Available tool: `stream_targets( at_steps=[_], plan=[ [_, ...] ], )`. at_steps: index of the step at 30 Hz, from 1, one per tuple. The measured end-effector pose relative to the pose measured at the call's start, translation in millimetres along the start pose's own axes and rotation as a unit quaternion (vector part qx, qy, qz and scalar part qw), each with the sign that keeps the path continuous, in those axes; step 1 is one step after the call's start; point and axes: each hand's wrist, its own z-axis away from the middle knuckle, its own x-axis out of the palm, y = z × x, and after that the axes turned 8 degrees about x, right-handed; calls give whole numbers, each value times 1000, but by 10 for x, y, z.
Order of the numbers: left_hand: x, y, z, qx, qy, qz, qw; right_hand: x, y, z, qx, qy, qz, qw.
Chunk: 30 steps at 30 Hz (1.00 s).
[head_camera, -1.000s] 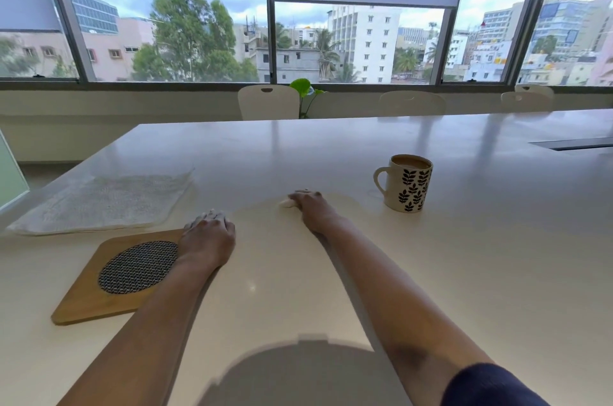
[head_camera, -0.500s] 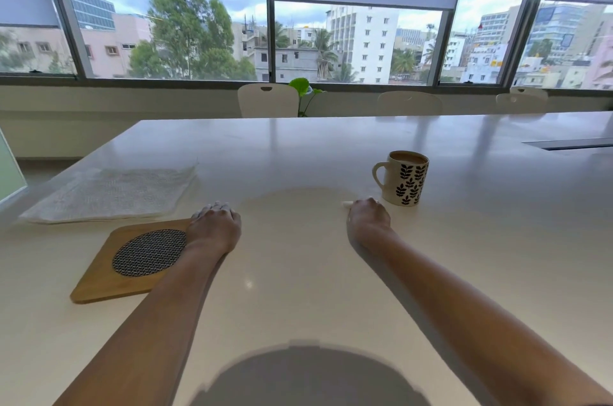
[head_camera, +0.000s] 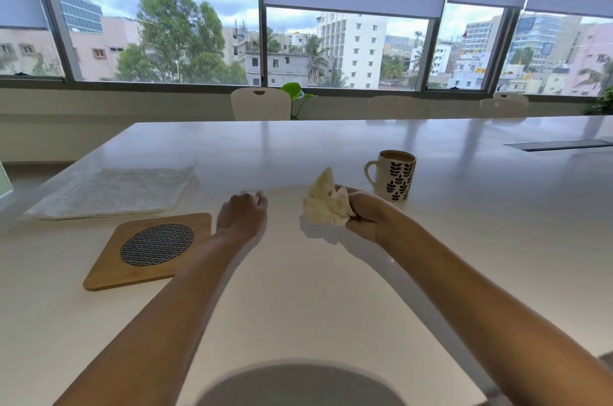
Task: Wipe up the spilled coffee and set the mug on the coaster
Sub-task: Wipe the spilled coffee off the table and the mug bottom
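Cream, black-leafed mug (head_camera: 394, 178) stands upright mid-surface (head_camera: 331, 289), holding coffee; the right hand (head_camera: 368, 216) beside it grips a crumpled white tissue (head_camera: 326, 203). Wooden coaster (head_camera: 149, 248) lies toward the left edge; the left hand (head_camera: 243, 211) is curled and blurred, its hold unclear.

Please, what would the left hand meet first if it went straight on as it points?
Probably nothing: bare table lies ahead of the left hand; crumpled tissue and mug sit to its right.
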Motion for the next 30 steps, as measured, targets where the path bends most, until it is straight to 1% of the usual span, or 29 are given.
stream_targets(
  at_steps=[1,2,3,4,5,6,8,11,13,16,18,22,24,27,28,30],
  plan=[
    [-13,97,-2,1,-18,48,999,20,-8,18,11,-24,-70,997],
    [-28,196,0,-9,-33,124,992,42,-6,20,18,-37,-109,993],
    [-42,300,9,-31,-51,230,971,70,3,22,24,-44,-135,990],
    [-55,399,23,-63,-81,342,934,102,15,29,29,-47,-155,986],
    [-75,484,39,-89,-111,419,896,133,28,39,28,-51,-169,984],
    [-91,546,53,-103,-139,453,874,156,42,48,21,-52,-175,983],
    [-115,620,83,-113,-166,488,850,179,48,59,-3,-46,-174,984],
    [-121,656,105,-127,-163,531,822,147,49,34,-44,-6,-114,992],
    [-101,671,108,-137,-168,552,805,85,56,4,-54,35,-76,995],
    [-46,732,79,-144,-165,555,803,-43,47,-12,-60,97,-51,992],
    [6,809,51,-155,-144,557,803,-147,11,-26,-68,115,-33,991],
    [164,1000,-84,-169,-104,572,796,-362,-133,-49,-68,111,-2,992],
    [260,1103,-175,-166,-93,568,801,-505,-226,-62,-58,98,-30,993],
    [399,1268,-321,-160,-70,568,804,-758,-397,-73,-26,51,-110,992],
    [446,1322,-372,-159,-56,569,805,-840,-465,-82,-16,44,-113,993],
    [519,1446,-446,-149,-38,565,811,-978,-601,-102,6,46,-83,995]
  ],
)
